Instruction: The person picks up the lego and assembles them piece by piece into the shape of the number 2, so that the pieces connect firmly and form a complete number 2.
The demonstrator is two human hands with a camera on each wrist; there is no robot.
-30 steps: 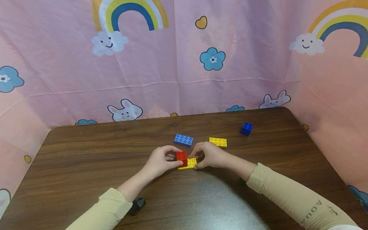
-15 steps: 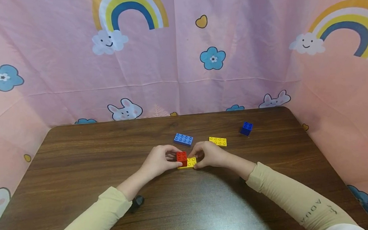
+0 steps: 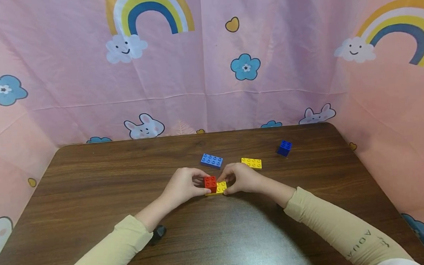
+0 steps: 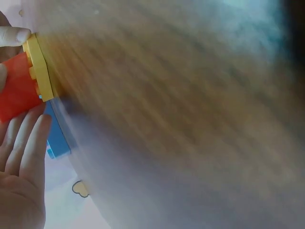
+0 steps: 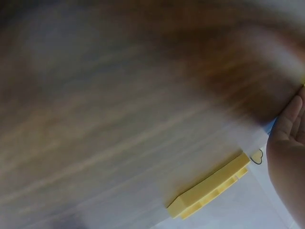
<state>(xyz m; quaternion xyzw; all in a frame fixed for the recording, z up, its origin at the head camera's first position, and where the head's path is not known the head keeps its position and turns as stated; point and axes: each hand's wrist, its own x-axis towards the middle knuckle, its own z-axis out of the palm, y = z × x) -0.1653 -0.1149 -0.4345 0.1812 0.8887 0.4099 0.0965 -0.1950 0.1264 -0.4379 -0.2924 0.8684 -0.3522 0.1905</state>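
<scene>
In the head view my left hand [image 3: 181, 186] pinches a red two-by-two building brick [image 3: 210, 183] between thumb and fingers. Under it lies a flat yellow brick [image 3: 221, 187], its right-hand studs uncovered. My right hand [image 3: 240, 178] pinches the right end of that yellow brick. The left wrist view has the red brick [image 4: 18, 88] against the studded side of the yellow brick [image 4: 42, 69], some studs showing along the seam. Whether the two are fully pressed together I cannot tell. At the edge of the right wrist view, only part of my right hand [image 5: 288, 143] appears.
Behind the hands lie a light blue brick [image 3: 211, 160] and another flat yellow brick [image 3: 251, 163]. Farther right stands a dark blue brick [image 3: 284, 148]. A small black object [image 3: 160, 232] sits by the left sleeve on the wooden table [image 3: 100, 177]. Patterned cloth [image 3: 178, 77] surrounds the table.
The red brick has shifted very slightly to the right over the yellow brick, in my left fingers. My right hand keeps its hold, and the other bricks have stayed put.
</scene>
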